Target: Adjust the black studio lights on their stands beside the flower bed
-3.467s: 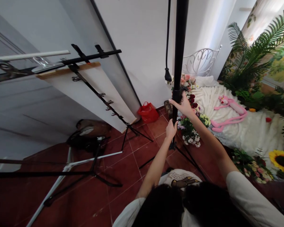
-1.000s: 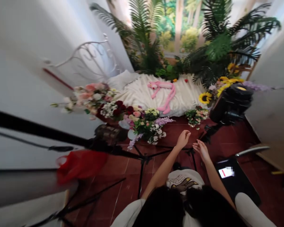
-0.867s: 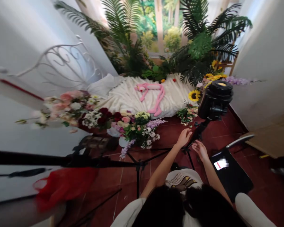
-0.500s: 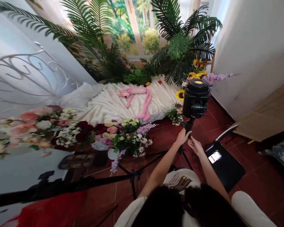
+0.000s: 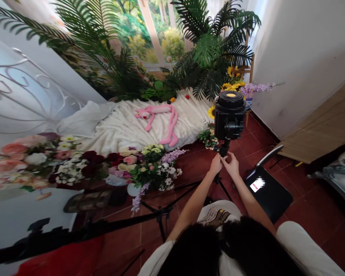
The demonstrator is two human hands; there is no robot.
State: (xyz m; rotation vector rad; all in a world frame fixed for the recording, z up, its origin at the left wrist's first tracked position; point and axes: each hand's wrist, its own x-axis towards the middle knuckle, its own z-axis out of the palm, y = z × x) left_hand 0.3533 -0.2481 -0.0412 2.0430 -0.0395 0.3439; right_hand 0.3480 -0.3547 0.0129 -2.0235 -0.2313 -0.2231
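A black studio light (image 5: 229, 115) stands upright on a black light stand (image 5: 224, 148), a little right of the middle. My left hand (image 5: 215, 165) is closed round the stand's pole, just below the lamp head. From the other side my right hand (image 5: 231, 165) pinches at the same pole, its thumb and fingertips close to those of my left hand. The exact part between the right fingers is too small to make out. Above the hands, a small clamp knob (image 5: 216, 148) sticks out from the pole.
A black chair (image 5: 271, 195) with a phone (image 5: 256, 185) on it is at my right. Another black stand (image 5: 161, 212) spreads its legs at left. Flowers (image 5: 149, 168) edge a white blanket (image 5: 112, 128), where a pink plush toy (image 5: 161, 109) lies. A folding screen (image 5: 319, 126) stands right.
My right hand has come up from beside the pole, fingers apart, to pinch at it next to my left hand. The view has shifted slightly, so the scene sits further left.
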